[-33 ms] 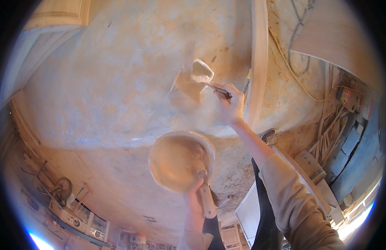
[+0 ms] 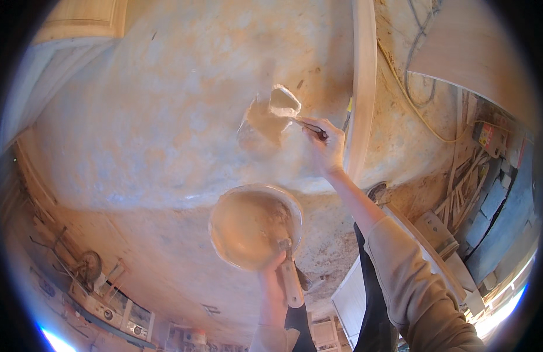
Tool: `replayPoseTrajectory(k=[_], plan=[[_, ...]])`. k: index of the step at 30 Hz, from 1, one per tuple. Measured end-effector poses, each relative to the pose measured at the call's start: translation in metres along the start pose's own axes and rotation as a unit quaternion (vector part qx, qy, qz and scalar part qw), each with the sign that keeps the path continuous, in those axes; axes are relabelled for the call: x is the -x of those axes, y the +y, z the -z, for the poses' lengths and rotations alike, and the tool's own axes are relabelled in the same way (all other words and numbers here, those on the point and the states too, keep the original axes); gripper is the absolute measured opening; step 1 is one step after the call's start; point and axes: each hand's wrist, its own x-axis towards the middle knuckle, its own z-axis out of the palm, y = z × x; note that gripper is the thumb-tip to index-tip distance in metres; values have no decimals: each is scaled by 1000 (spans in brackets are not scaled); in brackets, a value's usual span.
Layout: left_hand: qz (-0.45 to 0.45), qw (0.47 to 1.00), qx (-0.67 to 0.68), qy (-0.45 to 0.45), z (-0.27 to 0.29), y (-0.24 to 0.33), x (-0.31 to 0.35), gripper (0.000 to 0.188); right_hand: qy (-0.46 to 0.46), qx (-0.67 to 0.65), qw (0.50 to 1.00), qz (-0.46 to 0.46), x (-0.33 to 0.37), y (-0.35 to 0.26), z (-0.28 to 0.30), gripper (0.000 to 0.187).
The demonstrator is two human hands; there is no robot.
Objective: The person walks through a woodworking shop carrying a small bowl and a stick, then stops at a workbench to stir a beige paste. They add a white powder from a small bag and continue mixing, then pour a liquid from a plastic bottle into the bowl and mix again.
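Note:
My right hand (image 2: 325,142) is closed on the dark handle of a putty knife (image 2: 310,127), whose tip is at the lower right edge of a hole (image 2: 281,102) in a mottled wall (image 2: 166,100). Damp-looking brown filler (image 2: 262,126) is spread beside and below that hole. Lower down, my left hand (image 2: 274,276) grips a round bucket (image 2: 214,234) by its near side, and its inner wall is coated with pale brown stuff. A second tool with a light flat handle (image 2: 291,284) leans over the bucket's rim by my left thumb; its blade end is inside.
An upright wooden board (image 2: 365,76) stands right of my right hand, with a yellow cord (image 2: 403,88) beyond it. Wood scraps (image 2: 465,182) and blue-grey panels (image 2: 494,199) lie far right. A wheeled frame (image 2: 88,264) is at lower left, and a wooden cabinet door (image 2: 83,17) at upper left.

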Motion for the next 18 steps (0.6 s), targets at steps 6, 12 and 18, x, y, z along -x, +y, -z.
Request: replayPoseTrajectory(k=[6, 12, 18], plan=[[14, 1000, 9, 3, 3, 0, -6, 33, 27, -212, 966, -149, -1, 0, 18, 19], [15, 1000, 3, -7, -1, 1, -8, 32, 59, -309, 914, -255, -7, 1, 37, 17], [68, 997, -34, -13, -6, 5, -4, 31, 52, -338, 901, -267, -5, 5, 52, 18]])
